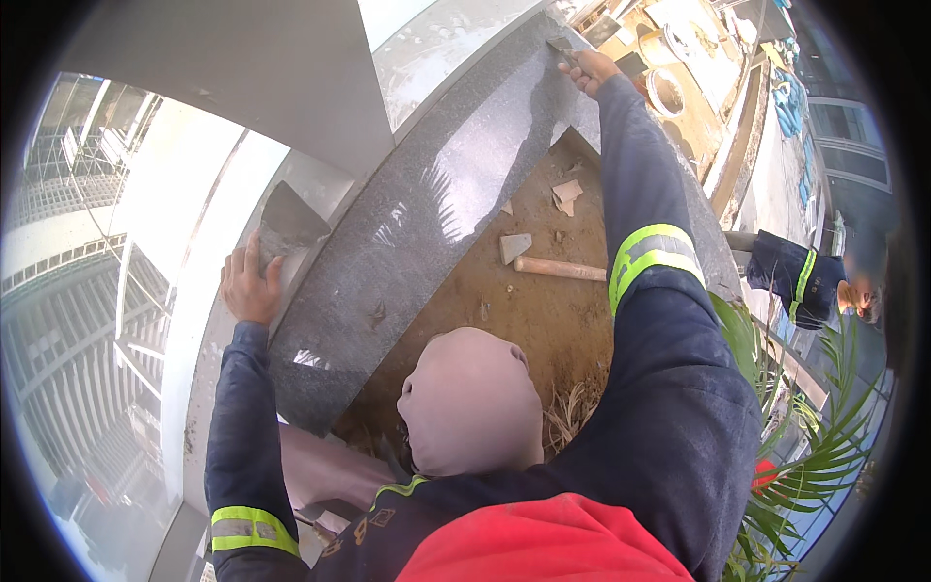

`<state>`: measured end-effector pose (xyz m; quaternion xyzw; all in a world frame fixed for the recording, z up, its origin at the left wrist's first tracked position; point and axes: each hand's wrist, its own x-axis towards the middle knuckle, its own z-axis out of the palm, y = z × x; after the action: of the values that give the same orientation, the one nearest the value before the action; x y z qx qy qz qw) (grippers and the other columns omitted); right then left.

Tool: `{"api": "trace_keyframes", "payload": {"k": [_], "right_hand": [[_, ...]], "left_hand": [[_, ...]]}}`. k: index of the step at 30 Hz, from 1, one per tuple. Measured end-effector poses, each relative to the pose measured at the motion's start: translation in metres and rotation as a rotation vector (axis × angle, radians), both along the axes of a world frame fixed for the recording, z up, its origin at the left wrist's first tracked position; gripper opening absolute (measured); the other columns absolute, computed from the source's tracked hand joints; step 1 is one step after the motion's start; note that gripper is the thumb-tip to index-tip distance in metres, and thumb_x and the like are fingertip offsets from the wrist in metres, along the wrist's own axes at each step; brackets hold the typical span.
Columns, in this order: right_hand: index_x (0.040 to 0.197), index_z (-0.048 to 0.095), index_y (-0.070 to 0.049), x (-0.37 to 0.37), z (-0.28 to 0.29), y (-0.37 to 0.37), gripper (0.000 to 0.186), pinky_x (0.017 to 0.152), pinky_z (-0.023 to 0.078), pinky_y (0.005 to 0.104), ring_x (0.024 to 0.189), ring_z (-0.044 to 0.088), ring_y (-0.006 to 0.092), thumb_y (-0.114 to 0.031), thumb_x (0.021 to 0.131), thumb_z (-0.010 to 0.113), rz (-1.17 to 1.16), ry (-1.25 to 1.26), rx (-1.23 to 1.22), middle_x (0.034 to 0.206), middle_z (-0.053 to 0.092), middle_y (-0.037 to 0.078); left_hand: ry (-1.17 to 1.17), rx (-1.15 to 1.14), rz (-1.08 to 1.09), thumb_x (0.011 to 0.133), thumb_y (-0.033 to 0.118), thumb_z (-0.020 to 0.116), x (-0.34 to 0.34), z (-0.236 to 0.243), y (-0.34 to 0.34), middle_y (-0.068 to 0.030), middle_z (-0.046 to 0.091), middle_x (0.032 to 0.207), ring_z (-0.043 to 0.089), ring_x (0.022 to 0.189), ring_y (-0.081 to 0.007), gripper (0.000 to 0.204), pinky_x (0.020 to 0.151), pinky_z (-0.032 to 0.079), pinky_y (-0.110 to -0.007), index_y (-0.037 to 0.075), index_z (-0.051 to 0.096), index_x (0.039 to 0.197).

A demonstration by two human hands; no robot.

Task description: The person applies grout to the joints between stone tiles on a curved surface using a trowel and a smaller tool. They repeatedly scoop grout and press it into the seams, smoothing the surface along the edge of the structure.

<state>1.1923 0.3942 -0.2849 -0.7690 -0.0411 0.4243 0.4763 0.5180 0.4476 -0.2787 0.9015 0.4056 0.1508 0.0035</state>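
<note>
While a trowel (561,45) is held, a bucket (673,110) (contents unclear) stands nearby.

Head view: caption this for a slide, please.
Right hand holding a flat tool at the far end of a grey slab, a hammer lying on the dirt.

Green palm fronds (822,471) at lower right; co-worker (787,279) above; crumpled blue material (787,103) upper right.

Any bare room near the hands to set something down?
Mostly bare: the dark stone slab between left hand and soil bed. Soil between hammer and the lower dry stalks looks open, bar small clumps. Crowded: around the hammer and broken pieces, and right of the right hand.
</note>
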Motion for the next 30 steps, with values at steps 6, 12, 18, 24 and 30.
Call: {"api": "trace_keyframes", "payload": {"k": [6, 12, 18, 24, 30], "right_hand": [[0.101, 0.066, 0.006, -0.022, 0.009, -0.04, 0.035, 0.039, 0.035, 0.0268, 0.05, 0.049, 0.0099, -0.026, 0.105, 0.052, 0.02, -0.303, -0.019, 0.075, 0.065, 0.01], [0.087, 0.069, 0.005, -0.081, 0.005, -0.078, 0.038, 0.039, 0.032, 0.0287, 0.045, 0.047, 0.0108, -0.028, 0.102, 0.057, 0.162, -0.278, -0.225, 0.065, 0.06, 0.006], [0.084, 0.069, 0.004, -0.029, -0.004, 0.011, 0.034, 0.044, 0.042, 0.0314, 0.049, 0.055, 0.0157, -0.024, 0.099, 0.057, 0.105, -0.271, -0.098, 0.072, 0.068, 0.01], [0.101, 0.071, 0.008, 0.017, -0.01, 0.025, 0.037, 0.084, 0.056, 0.0429, 0.093, 0.072, 0.041, -0.024, 0.09, 0.056, 0.335, -0.92, -0.257, 0.101, 0.073, 0.026], [0.12, 0.069, 0.004, 0.009, -0.026, 0.052, 0.045, 0.107, 0.047, 0.0461, 0.125, 0.06, 0.0463, -0.025, 0.089, 0.056, 0.243, -0.857, -0.28, 0.127, 0.064, 0.033]], "left_hand": [[0.03, -0.002, 0.019, 0.089, 0.034, 0.072, -0.003, 0.0, 0.0, -0.0073, 0.063, 0.1, 0.061, 0.094, -0.0276, 0.058, 0.083, 0.048, -0.042, 0.013, 0.059, 0.141], [0.046, 0.012, 0.029, 0.089, 0.032, 0.071, -0.007, 0.005, -0.002, -0.0102, 0.062, 0.1, 0.061, 0.094, -0.0303, 0.058, 0.083, 0.047, -0.044, 0.01, 0.058, 0.142], [0.037, 0.011, 0.0, 0.088, 0.032, 0.072, -0.006, 0.001, -0.004, -0.0118, 0.062, 0.101, 0.06, 0.094, -0.0324, 0.059, 0.082, 0.047, -0.045, 0.009, 0.058, 0.141], [0.029, 0.012, -0.009, 0.089, 0.033, 0.071, -0.001, 0.005, -0.001, -0.0118, 0.062, 0.1, 0.06, 0.093, -0.0327, 0.059, 0.082, 0.047, -0.046, 0.008, 0.058, 0.141], [0.049, 0.007, -0.011, 0.09, 0.036, 0.069, 0.001, -0.001, -0.001, -0.0122, 0.061, 0.099, 0.059, 0.092, -0.0332, 0.059, 0.081, 0.047, -0.046, 0.008, 0.058, 0.141]]}}
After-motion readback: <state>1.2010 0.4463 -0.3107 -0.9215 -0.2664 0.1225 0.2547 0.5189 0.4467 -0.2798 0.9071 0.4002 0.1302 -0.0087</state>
